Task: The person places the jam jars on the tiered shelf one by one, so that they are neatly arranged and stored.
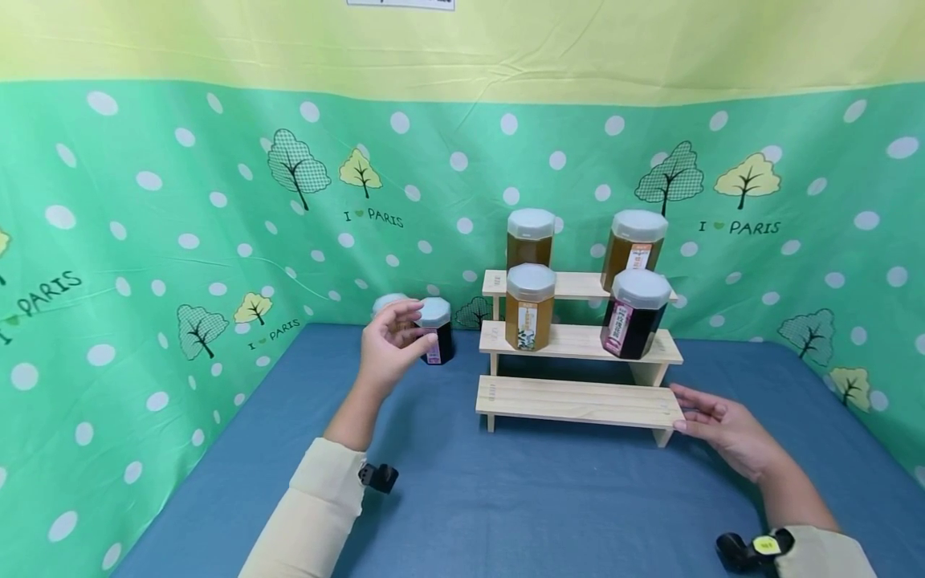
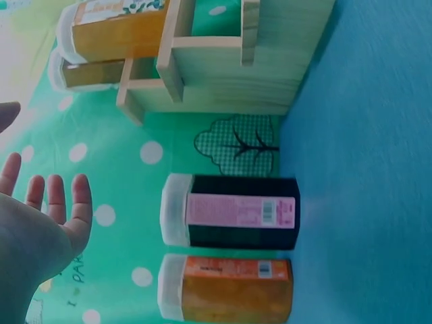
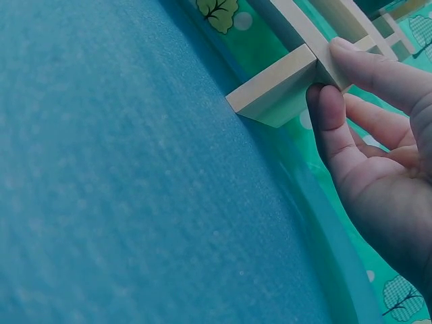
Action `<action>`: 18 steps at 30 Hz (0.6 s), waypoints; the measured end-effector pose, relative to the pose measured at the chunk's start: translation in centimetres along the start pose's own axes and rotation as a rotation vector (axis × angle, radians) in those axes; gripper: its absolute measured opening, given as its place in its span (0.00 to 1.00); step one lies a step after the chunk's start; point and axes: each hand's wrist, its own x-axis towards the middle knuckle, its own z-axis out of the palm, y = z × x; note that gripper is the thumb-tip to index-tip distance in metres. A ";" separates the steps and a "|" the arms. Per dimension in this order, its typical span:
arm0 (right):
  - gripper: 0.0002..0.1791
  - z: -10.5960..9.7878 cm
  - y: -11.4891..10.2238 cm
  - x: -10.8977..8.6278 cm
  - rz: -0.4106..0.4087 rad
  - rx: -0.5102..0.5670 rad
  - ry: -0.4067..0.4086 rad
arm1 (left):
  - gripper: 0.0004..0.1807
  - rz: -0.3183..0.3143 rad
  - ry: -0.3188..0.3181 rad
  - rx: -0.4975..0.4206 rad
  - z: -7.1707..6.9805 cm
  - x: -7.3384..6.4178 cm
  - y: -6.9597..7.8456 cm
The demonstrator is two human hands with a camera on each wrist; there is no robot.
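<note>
Head view: left hand [image 1: 390,349], fingers parted, holds nothing, near the dark jar [image 1: 444,345] on the blue table [image 1: 520,506], left of the wooden stand [image 1: 574,342]. Right hand [image 1: 730,433] pinches the stand's lowest board [image 1: 578,400]. We'd steady the stand there, gripping the jar squarely below its lid [image 1: 435,310].

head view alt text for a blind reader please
A person's right grip pinches the bottom step of a three-tier wooden stand holding four lidded jars; the left grip hovers in front of two more jars on blue cloth.
</note>
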 end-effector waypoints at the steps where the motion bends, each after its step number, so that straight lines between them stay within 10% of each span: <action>1: 0.45 0.0 0.0 0.0 0.001 0.000 0.000 | 0.25 -0.003 0.006 0.003 -0.2 -0.1 0.0; 18: 0.45 0.0 0.0 -0.1 0.006 0.002 0.002 | 0.30 0.010 0.055 -0.060 -3.6 -1.1 -0.9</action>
